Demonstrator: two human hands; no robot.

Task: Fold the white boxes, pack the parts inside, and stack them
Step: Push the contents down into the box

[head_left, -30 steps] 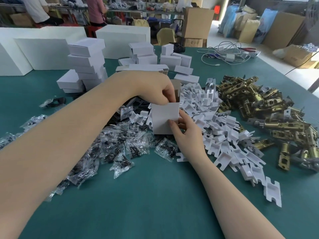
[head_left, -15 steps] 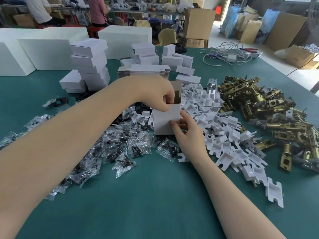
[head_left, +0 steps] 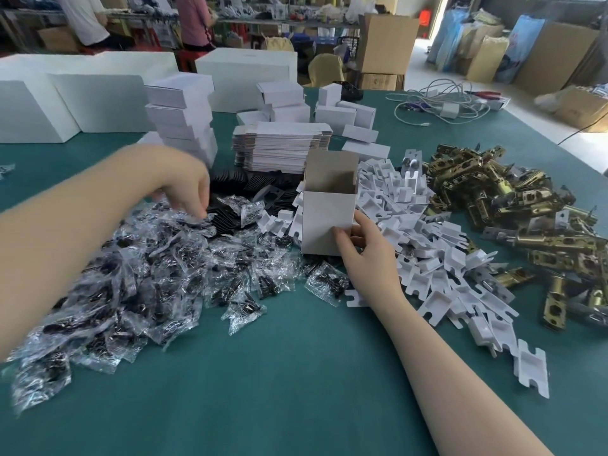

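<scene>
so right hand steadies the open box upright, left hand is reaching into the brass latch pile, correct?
Not quite. The head view shows the left hand over the clear plastic bags, not the brass latch pile. The rest holds: the right hand steadies the open box upright.

Bare green table in front; part piles crowd beyond.
</scene>
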